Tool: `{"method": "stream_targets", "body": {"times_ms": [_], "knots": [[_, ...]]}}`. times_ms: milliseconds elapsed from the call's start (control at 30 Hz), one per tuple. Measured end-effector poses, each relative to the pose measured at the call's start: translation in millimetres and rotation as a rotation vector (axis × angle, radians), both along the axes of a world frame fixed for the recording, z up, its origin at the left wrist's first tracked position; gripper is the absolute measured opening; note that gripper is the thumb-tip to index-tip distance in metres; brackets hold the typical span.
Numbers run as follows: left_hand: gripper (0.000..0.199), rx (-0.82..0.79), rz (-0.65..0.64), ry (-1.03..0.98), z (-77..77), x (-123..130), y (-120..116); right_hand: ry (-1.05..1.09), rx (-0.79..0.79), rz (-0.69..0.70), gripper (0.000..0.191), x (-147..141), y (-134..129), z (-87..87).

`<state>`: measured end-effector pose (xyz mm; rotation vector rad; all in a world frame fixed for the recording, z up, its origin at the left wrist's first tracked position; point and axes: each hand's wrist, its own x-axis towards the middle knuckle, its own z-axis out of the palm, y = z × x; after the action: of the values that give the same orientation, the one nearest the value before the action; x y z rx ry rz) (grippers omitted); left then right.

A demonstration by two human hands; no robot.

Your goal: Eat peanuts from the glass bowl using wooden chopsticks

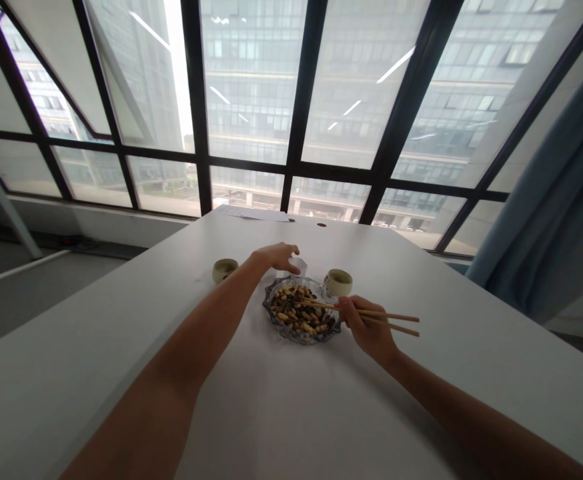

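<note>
Head view showed the right hand (371, 330) closed around a pair of chopsticks (396, 317), whose tips reached leftward into the shelled-nut mix (289, 319) in a glass bowl (299, 338) just beside that grip. Beyond the bowl, the left hand (277, 256) curved with thumb and finger apart at a white cup (299, 265), though whether it gripped the cup could not be told. One green cup (339, 283) stood just past the right hand, another (223, 269) left of the left hand.

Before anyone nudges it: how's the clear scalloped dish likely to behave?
The clear dish looks like rigid glass, so its scalloped rim could chip if knocked. Being wide and low, it'd probably slide on the smooth-looking table rather than tip. The loose mixed pieces inside may shift if jolted.
</note>
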<state>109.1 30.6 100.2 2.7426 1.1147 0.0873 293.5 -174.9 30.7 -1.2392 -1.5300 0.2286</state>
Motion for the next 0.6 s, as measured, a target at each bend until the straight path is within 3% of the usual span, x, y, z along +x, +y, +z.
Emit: {"method": "stream_targets", "body": {"times_ms": [167, 333, 600], "knots": [[0.074, -0.014, -0.003, -0.009, 0.1, -1, 1, -0.029, -0.009, 0.015, 0.053, -2, -2, 7.0], [0.072, -0.006, -0.017, -0.02, -1.7, -2, 3, 0.077, 0.029, -0.032, 0.054, 1, 0, 7.5], [0.068, 0.0, -0.008, -0.019, -2.5, -1, 4, 0.055, -0.06, 0.013, 0.057, 0, 0, 13.0]]}}
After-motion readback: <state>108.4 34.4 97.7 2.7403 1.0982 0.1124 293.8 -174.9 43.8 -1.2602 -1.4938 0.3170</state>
